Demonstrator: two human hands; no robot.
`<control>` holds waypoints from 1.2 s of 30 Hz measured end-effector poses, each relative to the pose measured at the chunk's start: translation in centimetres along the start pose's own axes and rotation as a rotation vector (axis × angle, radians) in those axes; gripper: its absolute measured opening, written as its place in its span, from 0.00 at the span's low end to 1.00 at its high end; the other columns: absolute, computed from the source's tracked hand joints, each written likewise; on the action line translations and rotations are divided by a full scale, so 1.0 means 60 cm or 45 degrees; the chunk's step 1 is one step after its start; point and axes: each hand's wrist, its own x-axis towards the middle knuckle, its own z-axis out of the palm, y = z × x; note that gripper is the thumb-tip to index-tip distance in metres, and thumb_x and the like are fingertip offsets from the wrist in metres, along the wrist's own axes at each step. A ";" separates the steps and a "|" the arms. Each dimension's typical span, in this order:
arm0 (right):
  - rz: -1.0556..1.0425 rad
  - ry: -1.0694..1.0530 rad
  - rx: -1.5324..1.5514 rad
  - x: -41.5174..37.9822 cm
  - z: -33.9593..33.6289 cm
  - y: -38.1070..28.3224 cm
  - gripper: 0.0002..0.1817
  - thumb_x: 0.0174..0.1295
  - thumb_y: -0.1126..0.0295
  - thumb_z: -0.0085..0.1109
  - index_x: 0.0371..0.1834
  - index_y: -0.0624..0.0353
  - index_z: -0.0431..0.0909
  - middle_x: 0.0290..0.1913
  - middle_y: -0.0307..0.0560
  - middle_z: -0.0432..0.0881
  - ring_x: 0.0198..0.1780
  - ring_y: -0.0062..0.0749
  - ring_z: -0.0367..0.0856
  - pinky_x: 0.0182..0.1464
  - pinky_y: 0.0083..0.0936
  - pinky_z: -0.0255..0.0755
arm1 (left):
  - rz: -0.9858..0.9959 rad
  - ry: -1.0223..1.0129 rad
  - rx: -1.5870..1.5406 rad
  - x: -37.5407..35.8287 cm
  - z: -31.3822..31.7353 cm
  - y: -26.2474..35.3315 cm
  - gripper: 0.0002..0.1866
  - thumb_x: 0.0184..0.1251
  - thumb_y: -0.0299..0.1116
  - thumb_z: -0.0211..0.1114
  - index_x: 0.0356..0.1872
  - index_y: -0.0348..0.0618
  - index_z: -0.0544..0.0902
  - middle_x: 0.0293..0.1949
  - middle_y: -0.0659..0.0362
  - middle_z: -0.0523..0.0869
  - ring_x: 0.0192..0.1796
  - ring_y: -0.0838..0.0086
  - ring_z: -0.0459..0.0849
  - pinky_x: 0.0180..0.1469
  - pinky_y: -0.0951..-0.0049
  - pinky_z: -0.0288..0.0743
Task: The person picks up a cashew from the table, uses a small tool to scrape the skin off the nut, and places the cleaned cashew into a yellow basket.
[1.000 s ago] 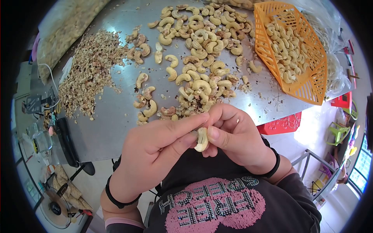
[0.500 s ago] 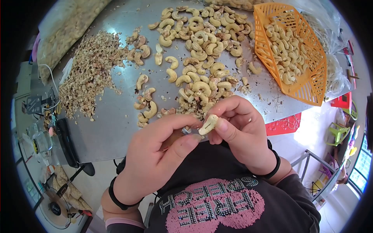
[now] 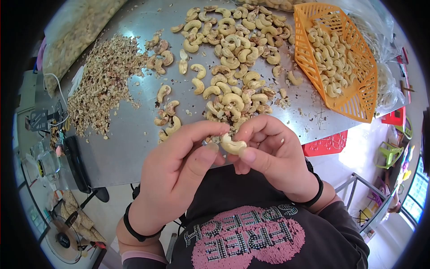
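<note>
Brushed metal tabletop [image 3: 130, 157] stretches ahead of the wearer, above a pale floor. At its near edge, both hands are raised in front of the body, close together. The right hand [image 3: 280, 163] grips one cashew [image 3: 234, 145] between thumb and fingers, its curve facing down and one end towards the left fingertips. The left hand [image 3: 177, 168] is partly curled, thumb and index finger apart, the index tip at or just beside the nut; whether it grips anything is unclear, though something pale shows between its fingers.

The work looks to be at the stage of close fingertip handling of a single nut. Its next move calls for a steady, light right pinch, and fine control from the left fingertips so that the kernel does not snap or slip.

Outward from the hands, loose cashews [image 3: 233, 101] are heaped at twelve o'clock. Flaky crumbs [image 3: 101, 85] spread at ten, with a clear bag [image 3: 76, 45] of nuts beyond. Towards two, an orange basket [image 3: 351, 96] holds pale cashews.
</note>
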 end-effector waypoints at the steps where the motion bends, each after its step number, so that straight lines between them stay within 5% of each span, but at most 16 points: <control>1: 0.000 0.001 0.000 0.000 0.000 -0.001 0.09 0.56 0.75 0.54 0.39 0.63 0.67 0.34 0.41 0.74 0.34 0.17 0.73 0.34 0.13 0.69 | -0.009 -0.010 -0.033 0.001 0.000 0.004 0.13 0.61 0.28 0.51 0.47 0.36 0.72 0.28 0.61 0.78 0.28 0.82 0.76 0.30 0.84 0.68; 5: -0.002 0.038 0.092 0.001 -0.006 0.004 0.08 0.57 0.75 0.51 0.39 0.63 0.66 0.33 0.42 0.74 0.32 0.19 0.73 0.33 0.14 0.69 | 0.029 -0.076 0.079 0.000 -0.002 0.000 0.17 0.61 0.26 0.50 0.51 0.37 0.70 0.30 0.58 0.79 0.33 0.77 0.80 0.35 0.81 0.71; 12: -0.010 0.075 0.128 0.003 0.001 0.005 0.07 0.58 0.72 0.50 0.37 0.62 0.66 0.30 0.49 0.77 0.25 0.23 0.74 0.30 0.20 0.70 | 0.354 -0.008 0.377 0.004 0.001 -0.022 0.19 0.55 0.25 0.54 0.51 0.40 0.71 0.29 0.54 0.78 0.27 0.69 0.78 0.29 0.77 0.69; 15: -0.007 -0.029 0.206 0.002 -0.009 0.009 0.06 0.58 0.75 0.49 0.37 0.62 0.66 0.35 0.47 0.76 0.34 0.22 0.75 0.31 0.14 0.70 | 0.442 0.028 0.483 0.006 0.001 -0.020 0.19 0.54 0.24 0.55 0.50 0.41 0.72 0.28 0.54 0.78 0.25 0.67 0.77 0.28 0.75 0.69; 20: -0.021 -0.025 0.192 0.002 -0.008 0.011 0.06 0.58 0.76 0.49 0.38 0.62 0.65 0.35 0.47 0.76 0.32 0.21 0.75 0.31 0.14 0.70 | 0.568 0.073 0.704 0.008 0.001 -0.018 0.19 0.53 0.23 0.55 0.49 0.42 0.73 0.25 0.55 0.78 0.25 0.67 0.77 0.27 0.74 0.69; 26: -0.015 -0.035 0.216 0.002 -0.011 0.013 0.07 0.59 0.76 0.48 0.39 0.62 0.65 0.34 0.48 0.76 0.30 0.21 0.74 0.31 0.14 0.70 | 0.285 0.018 0.552 -0.001 0.003 0.001 0.19 0.55 0.23 0.53 0.50 0.43 0.73 0.24 0.55 0.78 0.24 0.69 0.78 0.27 0.75 0.70; 31: 0.053 -0.046 0.238 0.001 -0.010 0.009 0.07 0.59 0.76 0.47 0.39 0.62 0.65 0.34 0.48 0.75 0.30 0.21 0.74 0.31 0.14 0.69 | -0.138 -0.160 0.055 -0.003 -0.008 0.013 0.16 0.63 0.28 0.47 0.52 0.43 0.72 0.24 0.61 0.79 0.20 0.85 0.71 0.22 0.87 0.65; 34: 0.038 -0.067 0.277 0.002 -0.007 0.007 0.07 0.59 0.77 0.47 0.40 0.62 0.65 0.35 0.47 0.75 0.32 0.22 0.74 0.32 0.15 0.70 | -0.137 -0.039 -0.150 -0.003 0.005 0.012 0.16 0.63 0.31 0.47 0.47 0.32 0.73 0.21 0.57 0.78 0.16 0.86 0.67 0.17 0.89 0.57; 36: -0.068 -0.048 0.126 0.001 -0.004 0.006 0.07 0.58 0.78 0.47 0.40 0.63 0.65 0.36 0.45 0.74 0.34 0.21 0.74 0.34 0.15 0.70 | -0.149 -0.105 -0.153 -0.003 -0.005 0.011 0.15 0.63 0.30 0.47 0.50 0.37 0.72 0.23 0.60 0.78 0.18 0.87 0.67 0.19 0.90 0.59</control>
